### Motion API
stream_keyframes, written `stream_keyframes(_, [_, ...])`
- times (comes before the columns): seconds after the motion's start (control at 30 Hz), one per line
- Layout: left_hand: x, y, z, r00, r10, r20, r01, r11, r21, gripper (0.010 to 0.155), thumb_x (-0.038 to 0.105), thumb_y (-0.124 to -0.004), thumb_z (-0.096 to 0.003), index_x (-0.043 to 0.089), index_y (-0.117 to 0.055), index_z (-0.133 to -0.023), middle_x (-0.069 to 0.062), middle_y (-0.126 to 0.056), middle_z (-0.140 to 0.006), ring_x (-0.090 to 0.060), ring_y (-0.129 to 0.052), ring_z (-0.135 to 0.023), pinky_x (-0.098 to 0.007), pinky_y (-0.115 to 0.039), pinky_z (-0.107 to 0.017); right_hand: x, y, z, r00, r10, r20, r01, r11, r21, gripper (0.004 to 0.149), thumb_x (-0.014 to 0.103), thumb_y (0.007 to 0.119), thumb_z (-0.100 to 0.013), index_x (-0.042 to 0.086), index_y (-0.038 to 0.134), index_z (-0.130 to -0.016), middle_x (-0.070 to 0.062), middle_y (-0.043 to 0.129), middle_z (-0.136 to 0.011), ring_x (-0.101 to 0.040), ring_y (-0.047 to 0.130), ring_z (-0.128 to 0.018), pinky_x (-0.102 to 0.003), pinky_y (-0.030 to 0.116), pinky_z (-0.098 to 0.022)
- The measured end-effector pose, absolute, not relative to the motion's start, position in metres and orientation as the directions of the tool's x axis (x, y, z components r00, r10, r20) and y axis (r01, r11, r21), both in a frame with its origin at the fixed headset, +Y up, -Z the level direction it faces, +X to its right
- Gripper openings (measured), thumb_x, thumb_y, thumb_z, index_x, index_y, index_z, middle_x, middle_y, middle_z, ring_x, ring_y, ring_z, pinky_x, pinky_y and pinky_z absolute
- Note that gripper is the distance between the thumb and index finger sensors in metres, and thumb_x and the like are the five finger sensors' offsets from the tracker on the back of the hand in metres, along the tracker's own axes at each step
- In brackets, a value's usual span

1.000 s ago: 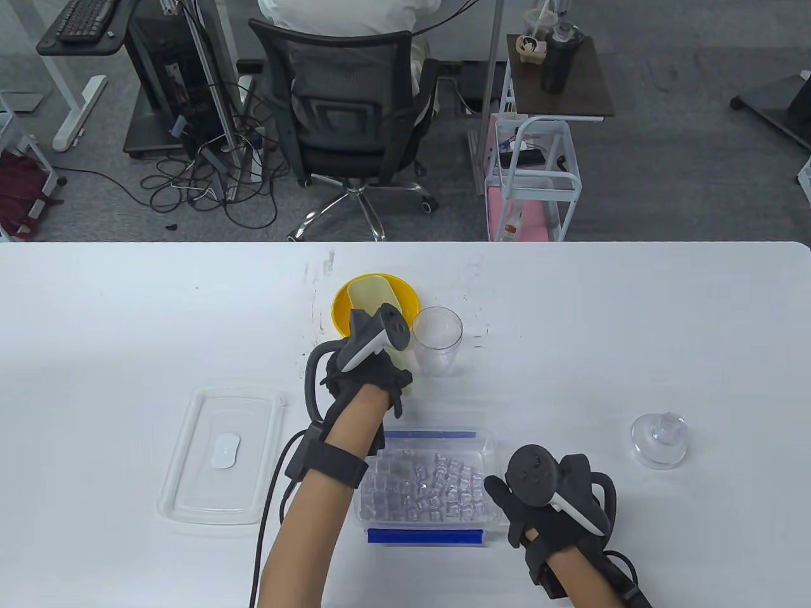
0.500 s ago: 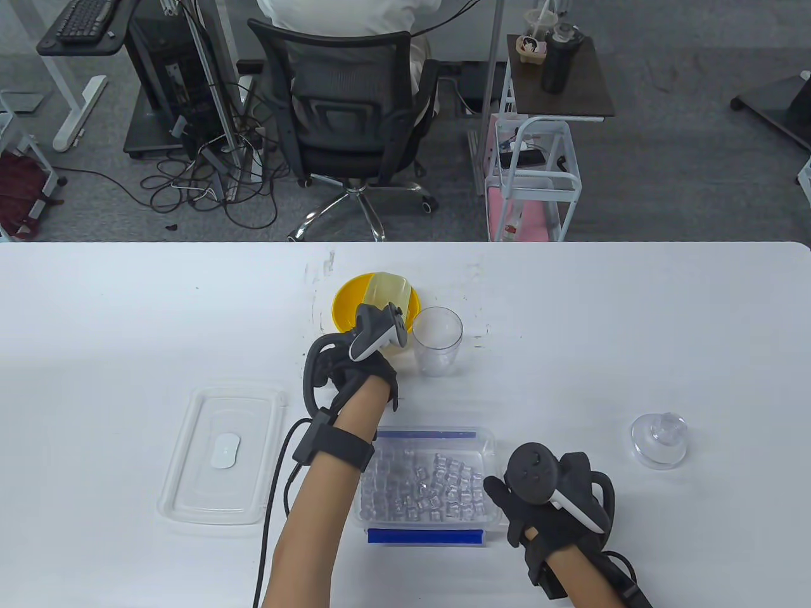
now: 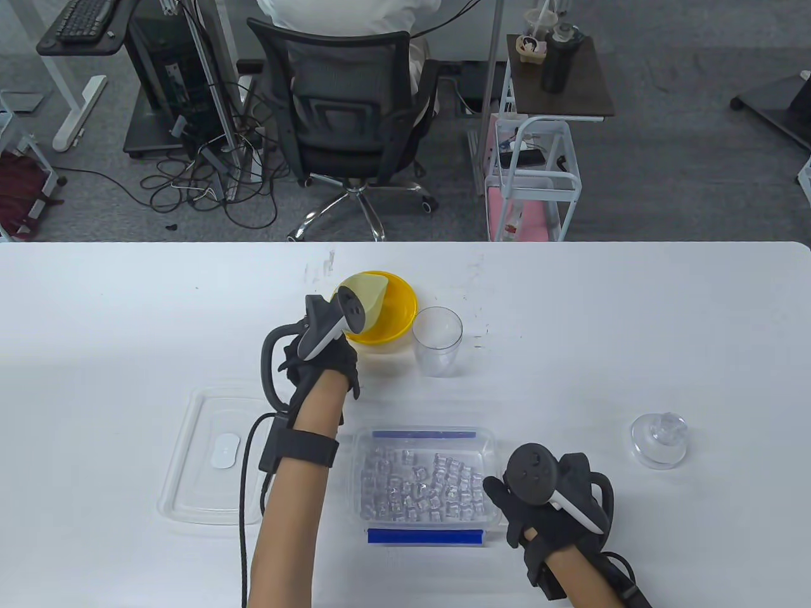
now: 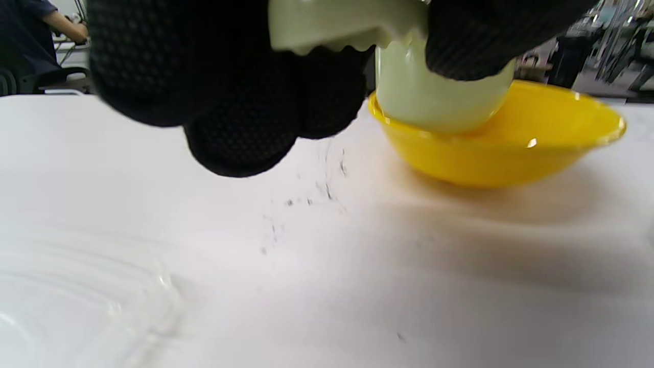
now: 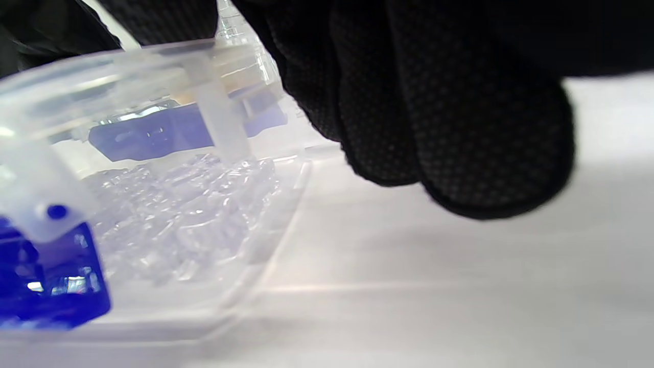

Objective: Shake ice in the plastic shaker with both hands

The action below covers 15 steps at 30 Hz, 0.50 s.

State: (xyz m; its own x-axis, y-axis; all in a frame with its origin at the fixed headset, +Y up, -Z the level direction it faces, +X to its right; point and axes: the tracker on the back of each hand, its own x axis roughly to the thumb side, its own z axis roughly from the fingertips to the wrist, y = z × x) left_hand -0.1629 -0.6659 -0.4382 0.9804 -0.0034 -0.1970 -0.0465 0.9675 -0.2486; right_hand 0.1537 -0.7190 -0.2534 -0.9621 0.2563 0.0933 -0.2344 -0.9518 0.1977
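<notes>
The plastic shaker cup (image 3: pixel 437 341) is a clear, ribbed tumbler standing upright and uncapped on the white tabletop (image 3: pixel 633 304), just right of the yellow bowl (image 3: pixel 393 316); whether any ice lies inside it is hard to tell through the clear wall. Its clear domed lid (image 3: pixel 659 438) sits well apart, toward the right edge. The ice (image 3: pixel 421 482) fills a clear plastic container (image 3: pixel 488 443) with blue latches, near the front of the tabletop.

The left hand (image 3: pixel 320 364) grips the handle of a pale green scoop (image 3: pixel 370 290), fingers curled around it, and the scoop's bowl rests in the yellow bowl (image 4: pixel 511 148), as the left wrist view shows with the scoop (image 4: pixel 439 97) against the rim. The right hand (image 3: pixel 551 506) holds the right end of the ice container; in the right wrist view its fingers (image 5: pixel 485 138) hang curled beside the container (image 5: pixel 153 76) wall.

A clear container lid (image 3: pixel 222 449) lies flat at the left. The tabletop carries faint dark scuffs around the bowl. Beyond it are grey carpet, a black mesh office chair (image 3: pixel 345 107) with someone seated, tangled cables, a white cart and a small dark side table.
</notes>
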Motion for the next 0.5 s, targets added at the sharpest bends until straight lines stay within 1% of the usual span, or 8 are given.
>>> stream_keyframes(0.03, [-0.170, -0.656, -0.433, 0.981, 0.012, -0.194, -0.055, 0.976, -0.213, 0.064, 0.046, -0.078, -0.0450, 0.005, -0.066, -0.093, -0.011, -0.094, -0.068, -0.030, -0.106, -0.046, -0.035, -0.091, -0.031, 0.153, -0.719, -0.253, -0.962, 0.254, 0.095, -0.232, -0.952, 0.198, 0.087, 0.056, 0.088, -0.017, -0.003, 0.085, -0.080, -0.023, 0.099, -0.052, -0.037, 0.102, -0.026, -0.036, 0.088, -0.009])
stream_keyframes(0.1, [-0.186, -0.637, -0.422, 0.984, 0.070, -0.161, -0.095, 0.984, -0.151, 0.063, 0.045, -0.080, -0.0445, 0.005, -0.067, -0.092, -0.010, -0.094, -0.065, -0.021, -0.108, -0.034, -0.029, -0.092, -0.023, 0.153, -0.719, -0.253, -0.963, 0.252, 0.096, -0.230, -0.953, 0.196, 0.087, 0.056, 0.088, -0.017, -0.003, 0.085, -0.080, -0.023, 0.099, -0.052, -0.037, 0.102, -0.026, -0.036, 0.088, -0.009])
stream_keyframes(0.13, [-0.192, -0.631, -0.418, 0.986, 0.089, -0.143, -0.110, 0.984, -0.142, 0.063, 0.045, -0.080, -0.0444, 0.005, -0.067, -0.092, -0.009, -0.094, -0.063, -0.013, -0.104, -0.024, -0.023, -0.089, -0.016, 0.153, -0.719, -0.253, -0.963, 0.253, 0.096, -0.230, -0.953, 0.197, 0.086, 0.056, 0.088, -0.017, -0.003, 0.085, -0.080, -0.023, 0.099, -0.052, -0.037, 0.102, -0.026, -0.036, 0.088, -0.009])
stream_keyframes(0.17, [-0.199, -0.621, -0.410, 0.986, 0.124, -0.110, -0.139, 0.980, -0.142, 0.063, 0.044, -0.080, -0.0447, 0.006, -0.066, -0.092, -0.007, -0.092, -0.062, -0.007, -0.099, -0.021, -0.020, -0.087, -0.014, 0.153, -0.719, -0.253, -0.962, 0.255, 0.095, -0.233, -0.952, 0.197, 0.087, 0.055, 0.088, -0.017, -0.003, 0.085, -0.081, -0.023, 0.099, -0.052, -0.037, 0.102, -0.026, -0.036, 0.088, -0.009])
stream_keyframes(0.27, [-0.218, -0.596, -0.385, 0.966, 0.258, 0.018, -0.253, 0.957, -0.139, 0.063, 0.040, -0.081, -0.0468, 0.008, -0.066, -0.099, -0.007, -0.090, -0.062, -0.006, -0.096, -0.022, -0.019, -0.084, -0.014, 0.152, -0.720, -0.253, -0.963, 0.255, 0.092, -0.233, -0.953, 0.195, 0.087, 0.055, 0.088, -0.017, -0.003, 0.084, -0.081, -0.024, 0.099, -0.053, -0.037, 0.102, -0.026, -0.037, 0.088, -0.010])
stream_keyframes(0.33, [-0.227, -0.579, -0.364, 0.940, 0.324, 0.110, -0.306, 0.940, -0.154, 0.062, 0.036, -0.083, -0.0471, 0.010, -0.070, -0.102, -0.010, -0.090, -0.064, -0.010, -0.096, -0.025, -0.023, -0.084, -0.017, 0.151, -0.720, -0.253, -0.963, 0.253, 0.092, -0.232, -0.953, 0.194, 0.086, 0.054, 0.089, -0.017, -0.003, 0.084, -0.082, -0.024, 0.099, -0.053, -0.038, 0.102, -0.027, -0.037, 0.088, -0.010])
stream_keyframes(0.4, [-0.229, -0.569, -0.343, 0.937, 0.321, 0.138, -0.286, 0.931, -0.228, 0.061, 0.032, -0.086, -0.0462, 0.011, -0.073, -0.102, -0.012, -0.090, -0.068, -0.013, -0.095, -0.029, -0.027, -0.084, -0.021, 0.150, -0.720, -0.253, -0.964, 0.250, 0.092, -0.229, -0.954, 0.193, 0.086, 0.053, 0.089, -0.018, -0.004, 0.083, -0.082, -0.024, 0.099, -0.053, -0.038, 0.102, -0.027, -0.037, 0.088, -0.010])
stream_keyframes(0.5, [-0.222, -0.565, -0.317, 0.928, 0.283, 0.241, -0.220, 0.941, -0.259, 0.060, 0.030, -0.089, -0.0434, 0.015, -0.078, -0.100, -0.015, -0.093, -0.072, -0.016, -0.099, -0.033, -0.028, -0.086, -0.022, 0.149, -0.721, -0.252, -0.965, 0.247, 0.093, -0.226, -0.955, 0.191, 0.087, 0.052, 0.089, -0.018, -0.004, 0.081, -0.084, -0.025, 0.098, -0.055, -0.038, 0.102, -0.029, -0.037, 0.088, -0.012])
